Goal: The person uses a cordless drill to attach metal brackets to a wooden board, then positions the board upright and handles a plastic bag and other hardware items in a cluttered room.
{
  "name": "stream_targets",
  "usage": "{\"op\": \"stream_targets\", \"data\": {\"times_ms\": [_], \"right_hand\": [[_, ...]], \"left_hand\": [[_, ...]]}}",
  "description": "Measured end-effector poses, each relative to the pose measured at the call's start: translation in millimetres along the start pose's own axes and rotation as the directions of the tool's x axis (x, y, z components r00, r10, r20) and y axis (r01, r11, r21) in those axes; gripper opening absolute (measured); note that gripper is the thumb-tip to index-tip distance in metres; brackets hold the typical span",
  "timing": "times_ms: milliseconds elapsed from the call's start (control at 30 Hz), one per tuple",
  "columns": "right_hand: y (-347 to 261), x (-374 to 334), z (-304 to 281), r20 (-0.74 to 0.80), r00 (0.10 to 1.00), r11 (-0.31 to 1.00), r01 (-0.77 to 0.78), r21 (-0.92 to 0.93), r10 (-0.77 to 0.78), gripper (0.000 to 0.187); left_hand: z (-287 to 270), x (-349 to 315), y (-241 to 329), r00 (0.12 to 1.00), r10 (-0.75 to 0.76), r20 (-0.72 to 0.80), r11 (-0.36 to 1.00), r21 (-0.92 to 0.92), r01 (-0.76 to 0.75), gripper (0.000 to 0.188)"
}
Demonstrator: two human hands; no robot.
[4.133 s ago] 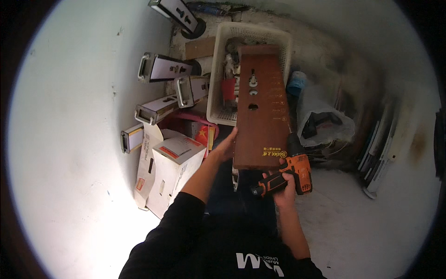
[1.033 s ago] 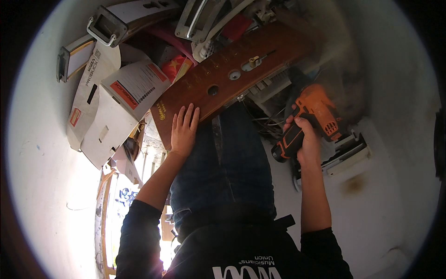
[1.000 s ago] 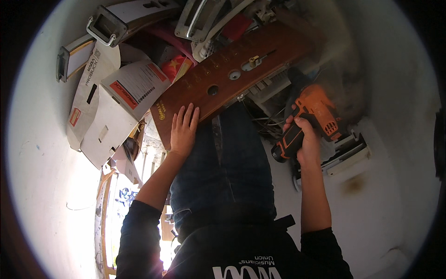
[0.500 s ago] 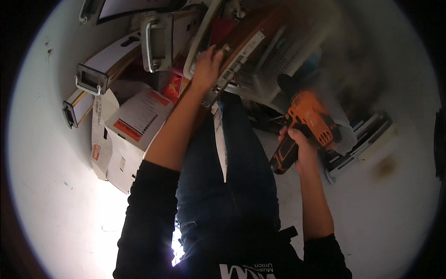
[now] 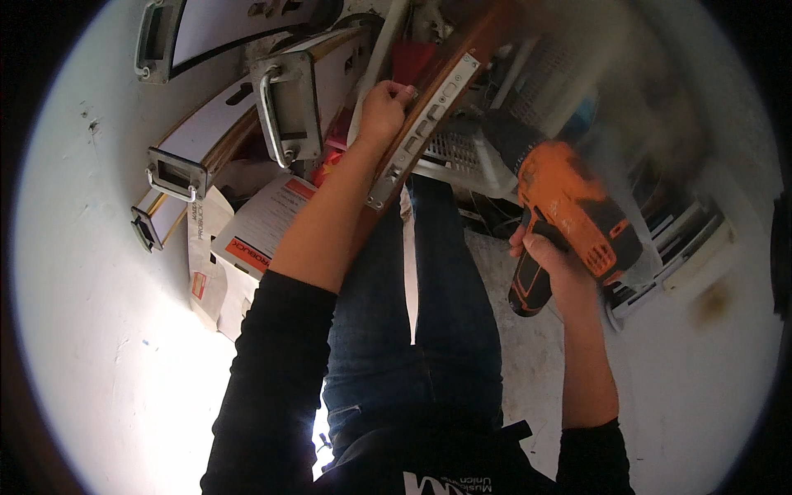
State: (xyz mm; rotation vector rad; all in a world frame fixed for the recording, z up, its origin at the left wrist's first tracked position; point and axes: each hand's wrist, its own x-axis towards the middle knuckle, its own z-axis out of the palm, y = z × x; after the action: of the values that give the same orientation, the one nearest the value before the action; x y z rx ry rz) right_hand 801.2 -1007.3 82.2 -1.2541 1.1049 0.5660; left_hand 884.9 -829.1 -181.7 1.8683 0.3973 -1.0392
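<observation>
A long brown wooden door or panel (image 5: 472, 43) runs slantwise up from my legs, seen along its narrow edge. Set into that edge is a silver lock faceplate (image 5: 450, 89) with several rectangular bolts or slots. My left hand (image 5: 384, 114) is at the panel's left face beside the plate, fingers curled and pressed together. What lies in those fingertips, if anything, is too small to make out. In my right hand (image 5: 551, 257) I grip an orange and black cordless drill (image 5: 569, 202) by its handle. Its dark chuck points up and left, toward the panel, apart from the plate.
At left, long white-topped cases or boards with metal handles (image 5: 270, 115) stick out above white and orange cardboard boxes (image 5: 260, 223). A pale plastic basket (image 5: 454, 153) lies behind the panel. White slatted pieces (image 5: 672, 247) lean at the right. Something red (image 5: 412, 62) shows beyond my left hand.
My left hand's fingers have gone from spread over the panel's edge to curled beside it. The drill has come closer and shifted slightly right in view. The whole view has shifted a little.
</observation>
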Motion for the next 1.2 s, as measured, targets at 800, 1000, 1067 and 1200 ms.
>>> {"op": "stream_targets", "data": {"times_ms": [800, 1000, 1067, 1200], "right_hand": [[-10.4, 19.4, 16.3, -0.099, 0.986, 0.972, -0.152, -0.181, 0.136, 0.027], [-10.2, 17.5, 17.4, -0.124, 0.978, 0.971, -0.187, -0.146, 0.17, 0.031], [-10.3, 17.7, 17.2, -0.118, 0.98, 0.974, -0.178, -0.141, 0.162, 0.031], [-9.5, 15.9, 15.1, -0.124, 0.978, 0.975, -0.181, -0.127, 0.166, 0.033]], "left_hand": [[24.6, -26.9, 0.0, 0.971, 0.211, -0.116, 0.977, 0.066, -0.205, 0.028], [25.7, -30.7, 1.2, 0.977, 0.187, -0.104, 0.981, 0.07, -0.18, 0.027], [26.9, -32.8, 2.3, 0.978, 0.181, -0.1, 0.982, 0.07, -0.175, 0.027], [29.0, -34.9, 2.4, 0.973, 0.212, -0.094, 0.976, 0.079, -0.205, 0.028]]}}
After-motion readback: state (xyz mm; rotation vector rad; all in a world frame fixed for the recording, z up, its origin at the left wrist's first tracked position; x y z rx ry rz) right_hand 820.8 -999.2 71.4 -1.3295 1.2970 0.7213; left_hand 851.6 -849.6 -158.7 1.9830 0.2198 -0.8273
